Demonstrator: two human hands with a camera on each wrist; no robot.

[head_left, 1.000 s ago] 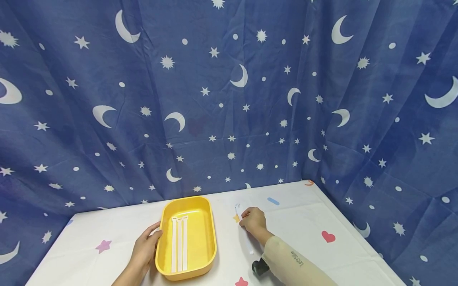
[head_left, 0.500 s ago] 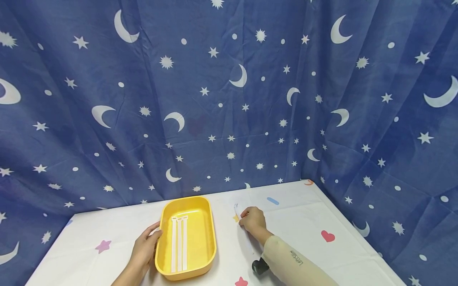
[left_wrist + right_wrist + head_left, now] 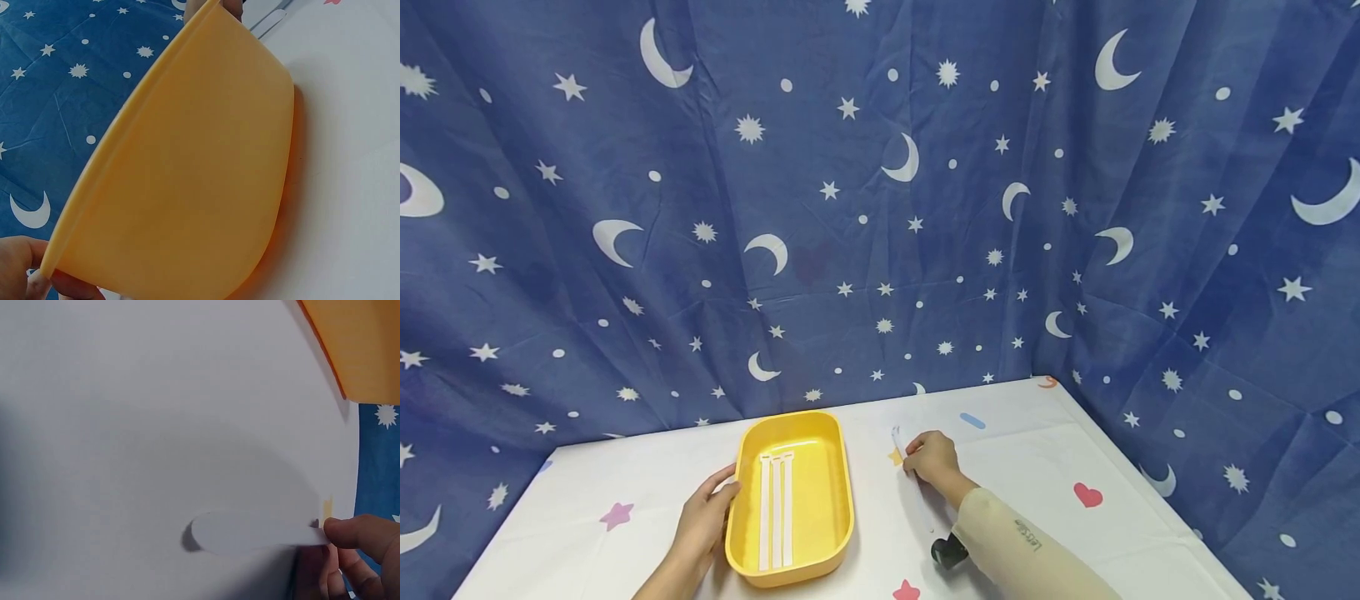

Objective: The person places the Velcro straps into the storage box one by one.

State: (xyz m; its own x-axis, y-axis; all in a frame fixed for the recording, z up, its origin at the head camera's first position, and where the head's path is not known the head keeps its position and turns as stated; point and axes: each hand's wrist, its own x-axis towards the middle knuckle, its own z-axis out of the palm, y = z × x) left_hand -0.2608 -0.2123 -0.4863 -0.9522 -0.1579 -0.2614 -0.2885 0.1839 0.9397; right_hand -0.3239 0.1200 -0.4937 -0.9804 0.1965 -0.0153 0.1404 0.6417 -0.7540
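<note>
A yellow tray (image 3: 822, 508) stands on the table, and three white straps with slotted heads, like hook-and-loop cable ties (image 3: 776, 517), lie side by side lengthwise inside it. At the tray's left side my left hand (image 3: 702, 518) grips the rim; in the left wrist view its fingers (image 3: 24, 262) pinch the rim at lower left. To the right of the tray, my right hand (image 3: 934, 460) pinches another white cable tie (image 3: 916, 500) by its upper part. In the right wrist view, the rounded tail of this cable tie (image 3: 244, 531) stretches away from the thumb (image 3: 356, 532) over the table and casts a shadow.
The white tablecloth (image 3: 1022, 483) has printed shapes, among them a red heart (image 3: 1087, 496) and a purple star (image 3: 617, 517). A blue curtain (image 3: 820, 208) with moons and stars hangs behind and to the right. A black device (image 3: 949, 551) shows under the right forearm.
My right forearm and the black device have shifted slightly right. The cable tie's tail has swung a little rightward in the right hand's pinch. The left hand and tray stay where they were.
</note>
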